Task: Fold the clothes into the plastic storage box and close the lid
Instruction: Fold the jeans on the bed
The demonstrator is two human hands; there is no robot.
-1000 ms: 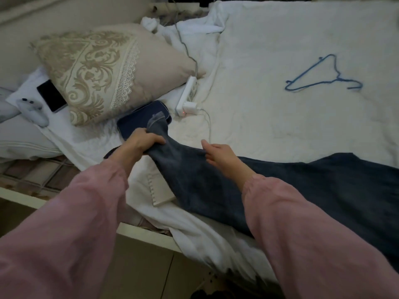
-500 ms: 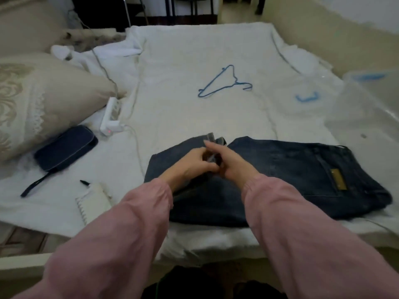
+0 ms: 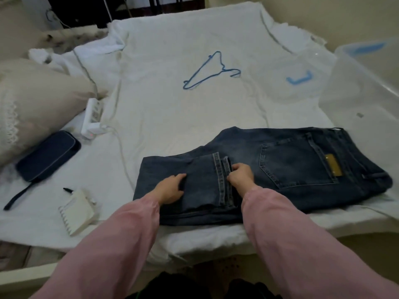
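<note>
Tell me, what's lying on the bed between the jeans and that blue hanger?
Nothing: the head view shows only bare white sheet between the jeans and the blue hanger.

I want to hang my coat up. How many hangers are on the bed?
1. The blue wire hanger lies flat mid-bed, beyond the jeans. More could be hidden out of view.

Home bedroom: bed (image 3: 172, 117) with rumpled white sheet, lace-trimmed pillow (image 3: 32, 100) at left, blue wire hanger (image 3: 210, 72) on the sheet, power strip (image 3: 92, 117) with charger, dark pouch (image 3: 47, 155), clear plastic storage box (image 3: 356, 87) at right.
</note>
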